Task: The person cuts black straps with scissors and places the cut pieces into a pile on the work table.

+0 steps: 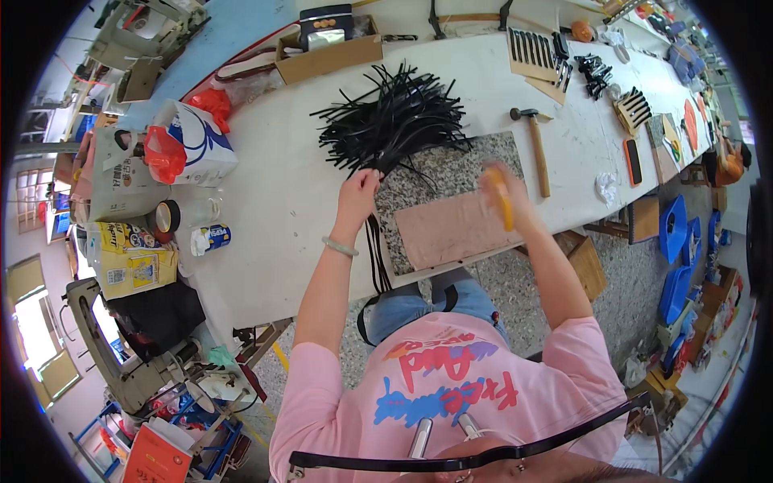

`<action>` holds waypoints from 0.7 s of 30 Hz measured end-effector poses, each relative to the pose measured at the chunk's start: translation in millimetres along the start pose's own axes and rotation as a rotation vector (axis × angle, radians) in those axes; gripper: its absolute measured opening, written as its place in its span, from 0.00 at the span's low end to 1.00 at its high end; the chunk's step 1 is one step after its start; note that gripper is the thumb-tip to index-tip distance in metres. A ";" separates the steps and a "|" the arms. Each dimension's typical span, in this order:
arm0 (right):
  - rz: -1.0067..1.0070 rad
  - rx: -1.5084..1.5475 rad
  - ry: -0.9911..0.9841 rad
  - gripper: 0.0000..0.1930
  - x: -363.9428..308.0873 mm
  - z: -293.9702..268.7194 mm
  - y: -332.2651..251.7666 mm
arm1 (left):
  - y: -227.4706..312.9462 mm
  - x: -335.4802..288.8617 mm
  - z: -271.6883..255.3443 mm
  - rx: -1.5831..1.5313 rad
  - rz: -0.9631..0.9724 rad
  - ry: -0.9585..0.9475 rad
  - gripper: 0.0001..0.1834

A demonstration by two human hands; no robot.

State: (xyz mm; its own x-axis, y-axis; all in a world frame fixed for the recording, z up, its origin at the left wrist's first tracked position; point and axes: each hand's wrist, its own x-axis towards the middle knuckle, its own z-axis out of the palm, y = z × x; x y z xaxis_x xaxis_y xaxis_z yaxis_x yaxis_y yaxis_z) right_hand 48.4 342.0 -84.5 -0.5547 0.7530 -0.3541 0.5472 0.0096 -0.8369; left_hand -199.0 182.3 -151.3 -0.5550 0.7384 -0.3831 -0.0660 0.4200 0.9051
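My left hand (360, 193) pinches black strips at the near edge of a big heap of thin black strips (394, 113). Several dark strips (376, 253) hang below that hand over the table's front edge. My right hand (506, 193) is closed around a yellow-handled tool (505, 203); motion blur hides its kind. This hand is over a speckled stone slab (499, 153), at the right end of a pinkish-brown sheet (447, 229) that lies on the slab. The heap partly covers the slab's far left corner.
A hammer (538, 153) lies right of the slab. To the left stand a paper bag (197, 149), a jar (189, 214) and a blue can (211, 240). A cardboard box (330, 58) sits behind the heap. A phone (632, 161) and crumpled plastic (605, 187) lie farther right.
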 end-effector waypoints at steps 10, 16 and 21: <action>0.093 -0.155 -0.729 0.37 47.6 93.6 -59.8 | 12.4 22.0 -12.1 0.139 0.058 -0.015 0.14; 0.135 -0.216 -0.640 0.34 52.0 102.0 -60.7 | 22.9 19.3 -21.4 0.051 -0.070 -0.074 0.13; 0.216 0.112 -0.501 0.29 34.7 81.1 -65.2 | 25.9 -11.7 -19.8 -0.300 -0.084 -0.223 0.09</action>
State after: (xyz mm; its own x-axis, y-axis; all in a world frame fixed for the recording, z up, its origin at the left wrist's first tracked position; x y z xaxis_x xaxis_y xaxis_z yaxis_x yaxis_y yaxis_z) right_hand -57.4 314.1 -76.1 -0.6822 0.3249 -0.6550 0.6267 -0.2015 -0.7528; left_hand -210.7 174.1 -119.7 -0.3454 0.8186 -0.4589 -0.3615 0.3352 0.8701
